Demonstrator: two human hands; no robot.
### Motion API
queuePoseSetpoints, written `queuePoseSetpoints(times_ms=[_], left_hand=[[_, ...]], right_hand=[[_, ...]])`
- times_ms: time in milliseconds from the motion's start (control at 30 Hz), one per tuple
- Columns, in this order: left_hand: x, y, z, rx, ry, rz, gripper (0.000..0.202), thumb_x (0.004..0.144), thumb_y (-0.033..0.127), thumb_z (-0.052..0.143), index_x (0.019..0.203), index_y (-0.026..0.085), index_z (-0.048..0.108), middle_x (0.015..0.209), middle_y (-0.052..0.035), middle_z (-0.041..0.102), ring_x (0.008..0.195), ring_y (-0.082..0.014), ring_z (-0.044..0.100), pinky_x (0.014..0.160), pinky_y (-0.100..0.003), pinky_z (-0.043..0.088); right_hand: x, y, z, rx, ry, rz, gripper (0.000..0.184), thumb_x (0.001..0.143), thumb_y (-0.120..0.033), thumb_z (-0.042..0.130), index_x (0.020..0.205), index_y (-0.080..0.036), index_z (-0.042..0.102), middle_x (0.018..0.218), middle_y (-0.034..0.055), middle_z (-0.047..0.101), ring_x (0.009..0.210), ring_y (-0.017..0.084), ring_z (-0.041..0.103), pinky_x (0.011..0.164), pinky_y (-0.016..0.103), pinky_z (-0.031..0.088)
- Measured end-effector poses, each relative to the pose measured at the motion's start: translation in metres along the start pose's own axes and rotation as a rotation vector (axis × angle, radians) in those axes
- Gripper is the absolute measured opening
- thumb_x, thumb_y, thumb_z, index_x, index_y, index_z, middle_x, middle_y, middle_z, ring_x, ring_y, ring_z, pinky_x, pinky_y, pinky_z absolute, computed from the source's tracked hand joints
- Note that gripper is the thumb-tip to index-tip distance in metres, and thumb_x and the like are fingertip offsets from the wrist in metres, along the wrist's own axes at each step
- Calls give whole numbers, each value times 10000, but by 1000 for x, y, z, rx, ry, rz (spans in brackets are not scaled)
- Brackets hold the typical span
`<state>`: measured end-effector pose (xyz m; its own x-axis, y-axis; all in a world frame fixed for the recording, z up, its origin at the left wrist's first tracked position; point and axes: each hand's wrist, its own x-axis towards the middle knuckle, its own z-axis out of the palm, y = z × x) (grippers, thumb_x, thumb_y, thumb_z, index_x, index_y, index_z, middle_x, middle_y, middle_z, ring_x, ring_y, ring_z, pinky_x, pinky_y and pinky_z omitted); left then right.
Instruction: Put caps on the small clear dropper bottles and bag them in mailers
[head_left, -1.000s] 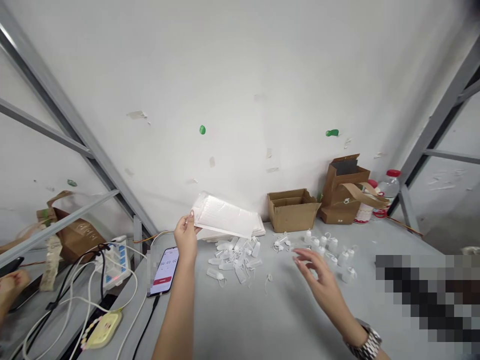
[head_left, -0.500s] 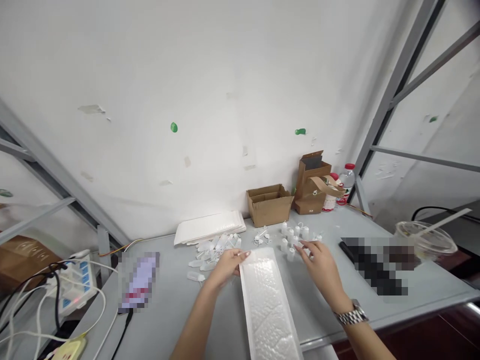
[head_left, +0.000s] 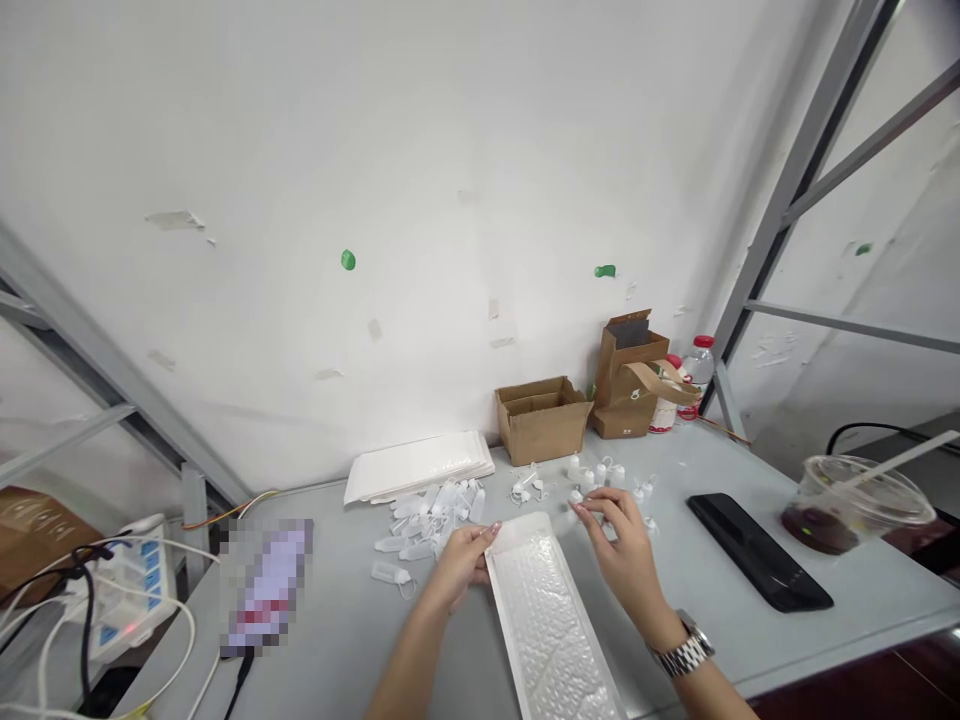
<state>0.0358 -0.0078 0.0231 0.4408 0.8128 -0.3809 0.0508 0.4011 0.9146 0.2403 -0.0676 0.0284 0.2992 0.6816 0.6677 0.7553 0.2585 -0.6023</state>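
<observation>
My left hand (head_left: 466, 568) grips the open-end corner of a white bubble mailer (head_left: 551, 620), which lies slanted toward me. To its right, my right hand (head_left: 619, 535), with a metal watch at the wrist, has thumb and fingertips drawn together among small white squeeze bottles (head_left: 601, 473). One small white bottle (head_left: 575, 496) shows right at those fingertips; the fingers partly hide what they pinch. Left of the mailer lies a loose pile of translucent squeeze bottles (head_left: 442, 505) with looped caps. A few small caps (head_left: 528, 488) lie between the two groups.
Behind are a stack of white mailers (head_left: 416, 465), a cardboard box (head_left: 544, 430), a brown paper bag (head_left: 626, 390) and a red-capped bottle (head_left: 701, 365). A black tray-like object (head_left: 757, 550) and a plastic cup (head_left: 832, 510) stand right; a phone (head_left: 270, 585) and power strip (head_left: 131, 595) left.
My right hand has moved slightly left and closed its fingertips at the small bottles. The left hand still holds the mailer; the view has shifted a little.
</observation>
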Motion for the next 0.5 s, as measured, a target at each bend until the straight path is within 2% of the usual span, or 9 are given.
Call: queuePoseSetpoints(times_ms=[133,233,300,367,433,500], left_hand=[[1,-3,0,24,-5,18,504,562,625,630,629,131,563,570,-10,597,521,-132,573,529,-248,442],[1,-4,-2,28,-13,18,518,557,634,625,630,123,582,571,-14,603,514,-132,567,526,-248,432],[0,-4,-1,30,-23,12,524,556,635,626,638,118,600,564,-22,611,514,-138,571,520,-247,427],[-1,-4,0,10,-35,7,522,560,630,628,648,115,612,560,-28,617,511,-142,574,518,-249,426],[-2,-3,3,-36,-57,-1,517,567,620,632,664,113,621,565,-33,621,508,-144,577,527,-259,436],[-3,-1,6,-93,-83,-16,514,572,612,636,681,110,625,574,-39,625,507,-147,581,544,-275,449]], right_hand=[[3,-26,-2,239,-93,-83,115,872,-217,460,851,-219,573,883,53,638,871,186,597,762,346,487],[2,-36,1,295,5,-131,111,862,-168,467,883,-215,565,858,50,656,849,184,610,758,356,487],[1,-38,5,330,99,-92,96,860,-170,471,876,-212,556,851,54,657,843,188,614,752,362,489],[0,-40,11,354,127,-42,83,863,-190,471,856,-212,550,830,49,654,829,185,617,743,352,492],[-1,-40,20,336,77,-23,97,869,-218,466,841,-210,558,811,46,651,814,182,617,727,333,494],[-1,-38,30,286,-29,-35,130,873,-254,459,823,-205,568,780,45,645,776,180,615,695,315,491]])
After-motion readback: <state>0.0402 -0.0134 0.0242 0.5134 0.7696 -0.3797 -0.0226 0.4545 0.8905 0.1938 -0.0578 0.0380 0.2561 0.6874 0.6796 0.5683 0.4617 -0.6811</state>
